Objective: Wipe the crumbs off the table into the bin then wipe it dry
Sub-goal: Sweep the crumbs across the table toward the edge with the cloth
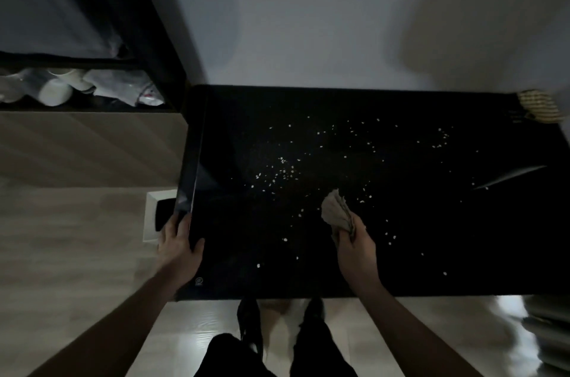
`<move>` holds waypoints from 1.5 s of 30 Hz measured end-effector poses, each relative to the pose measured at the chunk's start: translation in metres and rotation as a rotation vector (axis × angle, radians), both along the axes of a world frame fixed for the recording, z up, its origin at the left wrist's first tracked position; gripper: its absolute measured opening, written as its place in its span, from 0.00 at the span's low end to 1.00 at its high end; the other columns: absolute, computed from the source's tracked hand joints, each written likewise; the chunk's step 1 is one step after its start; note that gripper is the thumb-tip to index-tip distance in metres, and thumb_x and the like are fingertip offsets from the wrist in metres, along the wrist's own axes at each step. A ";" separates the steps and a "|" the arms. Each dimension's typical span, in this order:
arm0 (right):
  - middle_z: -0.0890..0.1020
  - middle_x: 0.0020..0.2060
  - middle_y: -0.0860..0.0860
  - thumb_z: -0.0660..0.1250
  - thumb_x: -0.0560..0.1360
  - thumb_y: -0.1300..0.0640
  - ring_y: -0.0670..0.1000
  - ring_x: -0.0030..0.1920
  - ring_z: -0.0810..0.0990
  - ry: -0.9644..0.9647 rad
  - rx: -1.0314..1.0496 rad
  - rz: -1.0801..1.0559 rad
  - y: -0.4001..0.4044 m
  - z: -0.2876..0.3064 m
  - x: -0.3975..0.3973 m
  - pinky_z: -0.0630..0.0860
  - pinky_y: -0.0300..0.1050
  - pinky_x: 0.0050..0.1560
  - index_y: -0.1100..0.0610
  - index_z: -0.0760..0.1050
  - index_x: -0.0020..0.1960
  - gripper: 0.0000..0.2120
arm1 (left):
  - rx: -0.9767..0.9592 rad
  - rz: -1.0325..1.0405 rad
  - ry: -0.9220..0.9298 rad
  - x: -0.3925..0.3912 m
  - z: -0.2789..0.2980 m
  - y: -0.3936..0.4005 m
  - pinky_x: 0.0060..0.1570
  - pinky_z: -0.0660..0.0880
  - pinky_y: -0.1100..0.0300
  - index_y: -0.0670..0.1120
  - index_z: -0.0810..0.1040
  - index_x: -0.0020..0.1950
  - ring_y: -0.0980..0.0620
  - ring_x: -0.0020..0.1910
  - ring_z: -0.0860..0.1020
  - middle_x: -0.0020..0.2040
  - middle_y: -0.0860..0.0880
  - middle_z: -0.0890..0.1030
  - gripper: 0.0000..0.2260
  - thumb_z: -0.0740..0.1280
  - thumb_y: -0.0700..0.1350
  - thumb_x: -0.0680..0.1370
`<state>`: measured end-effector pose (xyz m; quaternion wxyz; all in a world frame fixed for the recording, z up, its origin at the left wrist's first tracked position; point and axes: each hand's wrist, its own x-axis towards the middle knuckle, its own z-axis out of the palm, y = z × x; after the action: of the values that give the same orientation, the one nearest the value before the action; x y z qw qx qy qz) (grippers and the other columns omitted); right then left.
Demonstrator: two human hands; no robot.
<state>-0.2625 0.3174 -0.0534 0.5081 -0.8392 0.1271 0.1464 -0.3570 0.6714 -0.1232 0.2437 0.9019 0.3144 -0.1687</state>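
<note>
A black table (401, 268) fills the middle of the view, with several pale crumbs (277, 174) scattered over its top. My right hand (356, 245) grips a crumpled beige cloth (336, 210) just above the tabletop, near the front middle. My left hand (179, 241) holds the table's left edge, thumb on top and fingers over the side. A white bin (151, 216) with a dark inside stands on the floor against that left edge, partly hidden by the table and my left hand.
A yellowish striped cloth (539, 106) lies at the table's far right corner. A dark shelf (92, 89) with white cups and bags stands at the left. The pale wall runs behind the table. My legs and shoes (277, 330) are at the front edge.
</note>
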 end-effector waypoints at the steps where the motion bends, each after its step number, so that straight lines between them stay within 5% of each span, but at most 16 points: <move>1: 0.82 0.53 0.37 0.61 0.84 0.58 0.33 0.52 0.80 0.001 -0.006 -0.001 0.005 -0.002 -0.005 0.79 0.33 0.53 0.42 0.74 0.68 0.17 | -0.016 0.037 -0.005 -0.002 0.000 0.004 0.75 0.64 0.38 0.47 0.59 0.84 0.36 0.79 0.60 0.82 0.42 0.59 0.34 0.69 0.51 0.81; 5: 0.82 0.57 0.40 0.60 0.84 0.61 0.36 0.56 0.81 0.013 -0.011 0.013 0.008 -0.015 -0.022 0.80 0.40 0.59 0.46 0.73 0.72 0.20 | -0.120 0.155 0.010 -0.006 0.000 0.003 0.72 0.67 0.39 0.51 0.48 0.86 0.34 0.78 0.65 0.83 0.42 0.56 0.36 0.64 0.54 0.84; 10: 0.75 0.70 0.45 0.59 0.81 0.63 0.48 0.70 0.75 -0.082 -0.204 0.080 -0.016 -0.042 -0.038 0.77 0.55 0.68 0.44 0.66 0.77 0.27 | -0.130 0.173 -0.017 -0.010 -0.010 0.007 0.71 0.68 0.37 0.54 0.46 0.86 0.32 0.76 0.66 0.83 0.41 0.57 0.37 0.64 0.55 0.83; 15: 0.58 0.82 0.49 0.62 0.81 0.65 0.54 0.82 0.54 -0.096 -0.393 0.162 -0.029 -0.069 -0.066 0.61 0.65 0.78 0.48 0.58 0.82 0.33 | -0.162 0.180 -0.094 -0.014 -0.024 0.012 0.69 0.71 0.40 0.55 0.46 0.86 0.32 0.74 0.70 0.82 0.40 0.61 0.36 0.64 0.55 0.84; 19: 0.45 0.84 0.49 0.59 0.81 0.61 0.54 0.83 0.43 -0.001 -0.457 0.226 -0.003 -0.083 -0.097 0.44 0.63 0.81 0.46 0.45 0.84 0.37 | -0.162 0.176 -0.146 -0.022 -0.033 0.014 0.67 0.73 0.39 0.58 0.45 0.85 0.32 0.72 0.73 0.81 0.40 0.64 0.36 0.63 0.58 0.83; 27: 0.35 0.83 0.50 0.53 0.83 0.46 0.56 0.82 0.33 0.070 -0.584 0.012 0.081 -0.100 -0.129 0.37 0.62 0.80 0.42 0.42 0.84 0.33 | -0.333 0.148 -0.304 -0.031 -0.040 0.025 0.74 0.65 0.47 0.58 0.48 0.85 0.42 0.78 0.66 0.82 0.46 0.62 0.34 0.63 0.53 0.85; 35: 0.37 0.83 0.53 0.60 0.83 0.51 0.57 0.82 0.34 0.062 -0.602 -0.188 0.190 -0.114 -0.136 0.36 0.62 0.80 0.45 0.47 0.84 0.34 | -0.534 0.069 -0.380 -0.036 -0.065 0.055 0.76 0.66 0.38 0.69 0.43 0.82 0.49 0.80 0.65 0.83 0.51 0.63 0.31 0.54 0.67 0.82; 38: 0.38 0.83 0.53 0.59 0.83 0.52 0.56 0.82 0.34 0.041 -0.580 -0.168 0.231 -0.113 -0.132 0.36 0.61 0.81 0.45 0.46 0.84 0.34 | -0.596 0.099 -0.360 -0.039 -0.070 0.059 0.74 0.69 0.36 0.72 0.42 0.81 0.44 0.79 0.68 0.82 0.48 0.65 0.33 0.55 0.72 0.80; 42: 0.40 0.84 0.51 0.51 0.82 0.49 0.53 0.82 0.35 -0.020 -0.529 -0.028 0.272 -0.110 -0.121 0.38 0.61 0.81 0.43 0.47 0.84 0.31 | -0.608 0.125 -0.388 -0.039 -0.073 0.059 0.76 0.67 0.39 0.66 0.46 0.83 0.49 0.80 0.65 0.82 0.51 0.64 0.32 0.56 0.67 0.82; 45: 0.51 0.84 0.46 0.55 0.84 0.56 0.48 0.83 0.45 -0.121 -0.399 0.021 0.271 -0.106 -0.109 0.51 0.60 0.82 0.44 0.57 0.82 0.27 | -0.570 0.171 -0.374 -0.038 -0.071 0.054 0.76 0.67 0.41 0.64 0.48 0.84 0.48 0.79 0.67 0.82 0.50 0.66 0.30 0.56 0.62 0.84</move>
<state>-0.3717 0.5884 -0.1592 0.3369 -0.9318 0.1140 0.0728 -0.3947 0.7251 -0.1938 0.5522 0.7834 0.2788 -0.0605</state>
